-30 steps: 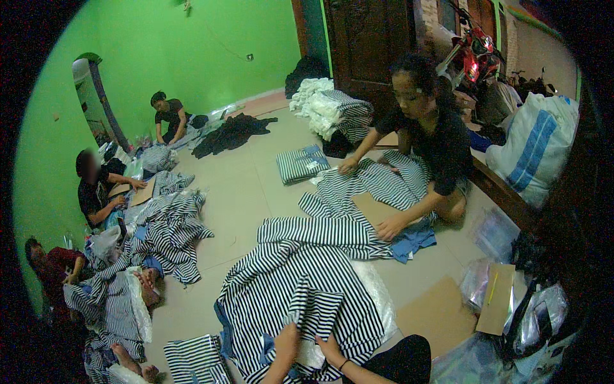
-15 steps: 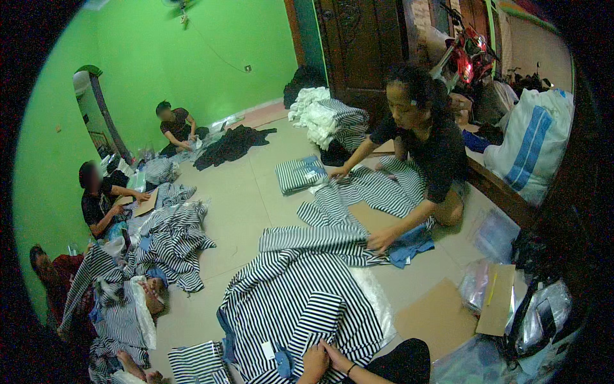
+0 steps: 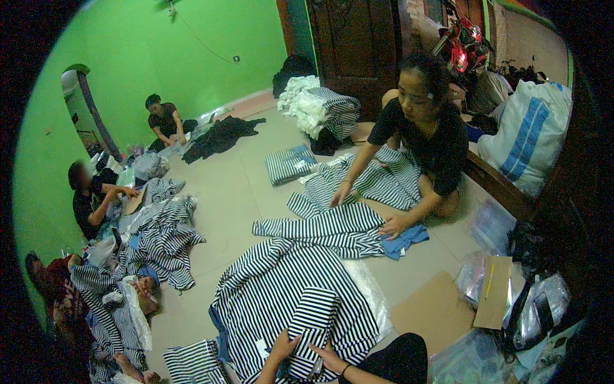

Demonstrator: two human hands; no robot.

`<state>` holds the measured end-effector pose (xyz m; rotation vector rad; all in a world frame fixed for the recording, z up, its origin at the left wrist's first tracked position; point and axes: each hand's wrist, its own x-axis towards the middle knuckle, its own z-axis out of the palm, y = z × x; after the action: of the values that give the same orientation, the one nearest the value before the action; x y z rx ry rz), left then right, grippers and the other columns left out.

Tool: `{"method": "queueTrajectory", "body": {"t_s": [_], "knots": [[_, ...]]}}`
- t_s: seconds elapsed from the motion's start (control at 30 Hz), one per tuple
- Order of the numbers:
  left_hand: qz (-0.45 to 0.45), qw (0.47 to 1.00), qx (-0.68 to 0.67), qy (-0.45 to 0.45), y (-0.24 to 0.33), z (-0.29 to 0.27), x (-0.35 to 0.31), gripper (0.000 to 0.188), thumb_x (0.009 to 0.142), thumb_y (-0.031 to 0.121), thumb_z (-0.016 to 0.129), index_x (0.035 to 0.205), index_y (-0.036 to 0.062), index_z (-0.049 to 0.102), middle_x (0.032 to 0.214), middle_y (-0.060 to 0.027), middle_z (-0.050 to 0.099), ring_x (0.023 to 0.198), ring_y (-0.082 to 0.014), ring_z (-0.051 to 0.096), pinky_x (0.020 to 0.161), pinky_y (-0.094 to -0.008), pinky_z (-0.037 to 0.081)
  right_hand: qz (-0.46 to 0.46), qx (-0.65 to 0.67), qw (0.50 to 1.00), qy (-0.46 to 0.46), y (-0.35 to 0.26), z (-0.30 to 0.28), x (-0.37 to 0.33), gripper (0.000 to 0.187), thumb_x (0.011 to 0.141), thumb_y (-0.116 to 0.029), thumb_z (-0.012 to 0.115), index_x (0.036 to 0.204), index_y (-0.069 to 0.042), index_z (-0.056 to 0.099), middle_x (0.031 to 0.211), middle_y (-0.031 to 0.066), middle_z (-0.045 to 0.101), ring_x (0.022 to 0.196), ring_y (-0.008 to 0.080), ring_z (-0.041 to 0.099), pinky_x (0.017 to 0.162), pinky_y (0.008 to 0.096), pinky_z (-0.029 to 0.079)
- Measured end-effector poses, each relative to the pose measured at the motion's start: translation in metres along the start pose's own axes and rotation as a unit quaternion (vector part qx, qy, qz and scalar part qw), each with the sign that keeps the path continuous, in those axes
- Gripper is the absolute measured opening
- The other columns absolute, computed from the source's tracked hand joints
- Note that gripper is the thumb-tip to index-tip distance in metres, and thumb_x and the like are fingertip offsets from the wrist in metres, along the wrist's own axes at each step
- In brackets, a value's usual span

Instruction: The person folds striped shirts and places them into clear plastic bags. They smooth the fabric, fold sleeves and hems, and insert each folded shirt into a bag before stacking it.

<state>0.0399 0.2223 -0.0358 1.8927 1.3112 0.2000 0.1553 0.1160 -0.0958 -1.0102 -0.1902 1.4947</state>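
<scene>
Between my hands is a black-and-white striped shirt folded into a narrow bundle (image 3: 314, 312), resting on a larger striped shirt (image 3: 256, 288) spread on the floor. My left hand (image 3: 282, 345) grips the bundle's left edge near its lower end. On the opposite edge, my right hand (image 3: 328, 358) has its fingers closed around the cloth, with the thumb upward. A white tag (image 3: 261, 345) lies on the spread shirt beside my left wrist. To my left sits a folded striped shirt (image 3: 194, 363). My dark-clothed knee (image 3: 400, 358) is at the right.
Across from me, a co-worker (image 3: 430, 137) handles a striped shirt (image 3: 326, 227) with blue trim. Cardboard (image 3: 432, 313) and clear plastic bags (image 3: 473, 358) lie to my right. Other people sit left among heaped striped clothes (image 3: 166, 237). A white sack (image 3: 531, 137) stands far right.
My hands, close together before, have moved apart to either side of the folded bundle. The co-worker's left-side hand has come nearer, and the striped shirt there has shifted away from mine.
</scene>
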Motion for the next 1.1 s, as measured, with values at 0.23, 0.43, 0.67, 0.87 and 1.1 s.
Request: {"method": "queueTrajectory", "body": {"t_s": [0.23, 0.43, 0.67, 0.87, 1.1], "knots": [[-0.102, 0.989, 0.108, 0.004, 0.061, -0.028, -0.035, 0.064, 0.067, 0.043, 0.058, 0.101, -0.0092, 0.043, 0.093, -0.0260, 0.052, 0.087, -0.0352, 0.052, 0.075, -0.0376, 0.041, 0.101, 0.047, 0.993, -0.043, -0.033, 0.006, -0.013, 0.067, 0.070, -0.010, 0.062, 0.121, -0.003, 0.021, 0.114, 0.0128, 0.042, 0.097, 0.0226, 0.047, 0.081, 0.0369, 0.041], [0.206, 0.977, 0.018, 0.058, 0.101, -0.082, -0.117, 0.067, 0.064, 0.036, 0.066, 0.114, 0.0011, 0.038, 0.093, -0.0199, 0.053, 0.097, -0.0288, 0.047, 0.086, -0.0324, 0.036, 0.213, 0.052, 0.971, -0.101, -0.074, -0.002, -0.042, 0.048, 0.069, -0.026, 0.062, 0.109, -0.006, 0.046, 0.099, 0.0089, 0.055, 0.088, 0.0205, 0.054, 0.077, 0.0373, 0.044], [0.258, 0.965, 0.027, -0.044, 0.120, -0.106, -0.203, 0.064, 0.054, 0.033, 0.070, 0.110, 0.0122, 0.047, 0.119, -0.0107, 0.037, 0.112, -0.0297, 0.032, 0.092, -0.0408, 0.025, 0.154, 0.003, 0.984, -0.094, -0.085, -0.011, -0.061, 0.045, 0.073, -0.029, 0.054, 0.110, -0.005, 0.047, 0.103, 0.0097, 0.053, 0.096, 0.0204, 0.048, 0.081, 0.0353, 0.039], [0.361, 0.930, 0.063, -0.019, 0.139, -0.108, -0.216, 0.031, 0.060, 0.008, 0.059, 0.091, 0.0096, 0.057, 0.104, -0.0098, 0.049, 0.103, -0.0283, 0.042, 0.086, -0.0388, 0.032, 0.111, 0.030, 0.980, -0.162, -0.118, 0.015, -0.108, 0.040, 0.071, -0.016, 0.059, 0.103, 0.004, 0.048, 0.096, 0.0117, 0.056, 0.080, 0.0185, 0.057, 0.071, 0.0321, 0.046], [0.407, 0.910, 0.067, -0.046, 0.156, -0.107, -0.211, 0.027, 0.066, 0.013, 0.055, 0.093, 0.0096, 0.056, 0.092, -0.0044, 0.056, 0.091, -0.0212, 0.050, 0.079, -0.0325, 0.037, 0.087, -0.112, 0.984, -0.107, -0.129, 0.038, -0.128, 0.061, 0.060, -0.011, 0.068, 0.112, 0.000, 0.038, 0.100, 0.0108, 0.053, 0.089, 0.0200, 0.052, 0.079, 0.0342, 0.043]]}}
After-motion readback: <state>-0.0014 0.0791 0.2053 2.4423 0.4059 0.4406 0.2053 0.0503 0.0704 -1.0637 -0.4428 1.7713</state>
